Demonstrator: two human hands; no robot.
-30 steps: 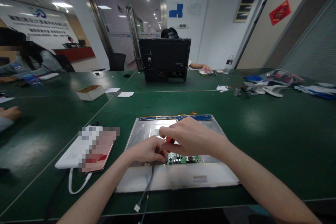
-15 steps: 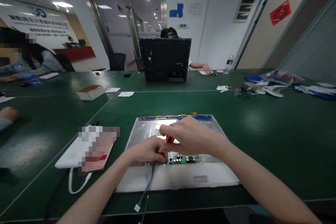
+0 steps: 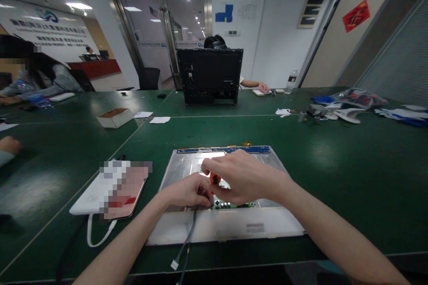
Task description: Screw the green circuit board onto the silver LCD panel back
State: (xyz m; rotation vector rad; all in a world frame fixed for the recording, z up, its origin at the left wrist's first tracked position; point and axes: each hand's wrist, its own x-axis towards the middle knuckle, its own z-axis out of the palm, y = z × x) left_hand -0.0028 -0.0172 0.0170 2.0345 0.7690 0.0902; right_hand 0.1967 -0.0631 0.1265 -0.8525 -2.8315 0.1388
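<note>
A silvery display panel (image 3: 220, 227) lies flat before me, a blue circuit strip (image 3: 190, 151) along its far edge. On its middle sits a green circuit board (image 3: 230, 205), partly covered by my hands. My right hand (image 3: 240, 176) is closed around an orange-and-black screwdriver handle (image 3: 215, 178), held over the board's left end. Beside it my left hand (image 3: 192, 189) pinches low at that same end, and its fingertips hide what they grip, perhaps the screwdriver's shaft. A dark cable (image 3: 191, 231) with a white plug (image 3: 174, 264) runs from under the left hand over the panel's near edge.
Left of the panel lie a white device and a pinkish phone (image 3: 129, 200) with a white cable (image 3: 90, 231). Farther off are an open box (image 3: 115, 118), a black monitor (image 3: 210, 78), a bottle (image 3: 292, 81) and clutter (image 3: 334, 111). Other people sit around the green table.
My right hand has tilted and shifted slightly around the screwdriver handle, covering more of the circuit board. The left hand keeps nearly the same place.
</note>
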